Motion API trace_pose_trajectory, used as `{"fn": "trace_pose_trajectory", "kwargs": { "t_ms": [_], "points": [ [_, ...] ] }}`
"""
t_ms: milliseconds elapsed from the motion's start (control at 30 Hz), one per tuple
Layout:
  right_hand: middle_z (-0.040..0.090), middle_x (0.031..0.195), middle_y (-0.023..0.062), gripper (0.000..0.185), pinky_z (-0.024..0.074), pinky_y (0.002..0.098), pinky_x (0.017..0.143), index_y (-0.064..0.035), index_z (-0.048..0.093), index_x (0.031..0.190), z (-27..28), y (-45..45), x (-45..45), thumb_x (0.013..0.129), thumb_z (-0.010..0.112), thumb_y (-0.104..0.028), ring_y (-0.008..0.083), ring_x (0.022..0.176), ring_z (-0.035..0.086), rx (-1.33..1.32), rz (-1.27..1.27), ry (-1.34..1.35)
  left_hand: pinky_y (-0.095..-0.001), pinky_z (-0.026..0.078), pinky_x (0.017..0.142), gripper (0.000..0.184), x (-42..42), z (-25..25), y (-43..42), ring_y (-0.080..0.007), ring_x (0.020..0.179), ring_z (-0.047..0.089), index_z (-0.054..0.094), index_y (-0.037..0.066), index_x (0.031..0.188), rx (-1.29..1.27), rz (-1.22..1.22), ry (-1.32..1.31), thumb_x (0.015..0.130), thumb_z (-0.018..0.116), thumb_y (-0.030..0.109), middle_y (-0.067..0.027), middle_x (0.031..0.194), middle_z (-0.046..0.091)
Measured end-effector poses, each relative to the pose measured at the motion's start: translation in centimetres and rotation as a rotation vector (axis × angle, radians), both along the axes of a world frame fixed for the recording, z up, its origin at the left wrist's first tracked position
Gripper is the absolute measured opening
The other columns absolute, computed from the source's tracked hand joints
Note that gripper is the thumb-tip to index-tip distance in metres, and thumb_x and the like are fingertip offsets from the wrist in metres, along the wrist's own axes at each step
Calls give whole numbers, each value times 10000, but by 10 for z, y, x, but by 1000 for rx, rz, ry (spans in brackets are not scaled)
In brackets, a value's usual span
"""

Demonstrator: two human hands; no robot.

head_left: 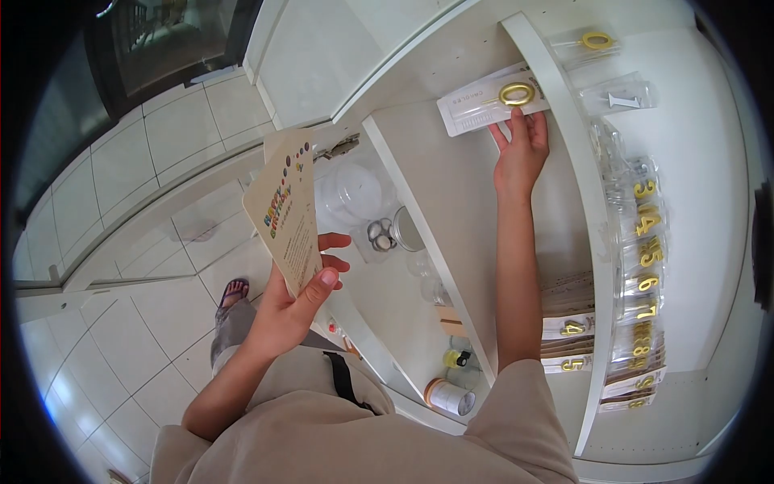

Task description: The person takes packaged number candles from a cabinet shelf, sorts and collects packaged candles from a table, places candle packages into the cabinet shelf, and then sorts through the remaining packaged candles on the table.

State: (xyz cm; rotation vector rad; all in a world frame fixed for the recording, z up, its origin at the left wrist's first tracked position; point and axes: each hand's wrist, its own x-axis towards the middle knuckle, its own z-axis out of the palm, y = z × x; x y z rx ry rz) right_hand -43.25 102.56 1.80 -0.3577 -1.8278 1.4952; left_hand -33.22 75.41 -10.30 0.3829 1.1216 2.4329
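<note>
My left hand (300, 302) is closed around cream cards printed "Happy Birthday" (282, 214), held upright in front of the cabinet. At least two overlap, one behind the other. My right hand (520, 157) reaches into a shelf compartment, its fingers gripping the lower edge of a number candle pack (476, 103). That pack has a gold 0 under clear plastic on a white card marked "candles". More packs seem stacked under it. Below my right forearm, candle packs with gold 4 (572, 328) and gold 5 (572, 365) stand in rows.
On the shelf to the right lie gold number candle packs (647, 258) in a row, plus a silver 1 pack (622, 100). The lower compartment holds clear plastic containers (355, 189), metal rings (380, 235) and a white tin (451, 398). A cabinet door (173, 234) stands at left.
</note>
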Motion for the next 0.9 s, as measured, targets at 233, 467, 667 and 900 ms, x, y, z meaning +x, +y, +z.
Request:
{"fn": "trace_pose_trajectory", "kwargs": {
  "t_ms": [233, 467, 667, 900],
  "points": [
    [541, 953, 86, 341, 521, 338, 790, 5, 480, 1124, -6, 8, -14, 826, 612, -98, 146, 819, 530, 140, -61, 3, -303, 448, 758, 491, 1, 0, -2, -208, 937, 511, 240, 55, 1313, -7, 8, -4, 892, 489, 92, -146, 1202, 457],
    [526, 834, 55, 374, 538, 277, 695, 12, 489, 1097, -5, 15, -14, 780, 662, -86, 126, 715, 528, 256, -126, 3, -300, 445, 756, 505, 1, 0, -1, -205, 937, 504, 232, 63, 1316, 5, 13, -2, 885, 495, 72, -143, 1196, 455],
    [485, 754, 23, 369, 533, 244, 629, -1, 499, 1064, -4, 16, -14, 755, 687, -74, 98, 661, 494, 311, -194, 1, -301, 445, 756, 512, 1, -1, 1, -204, 935, 502, 233, 65, 1315, 6, 10, 13, 879, 501, 62, -143, 1193, 454],
    [455, 727, 5, 339, 517, 230, 586, -13, 496, 1038, -7, 14, -10, 764, 682, -89, 82, 626, 455, 355, -230, -1, -303, 444, 756, 536, 2, -3, 3, -208, 939, 500, 229, 61, 1314, 9, 2, 9, 863, 519, 41, -146, 1191, 453]
  ]
}}
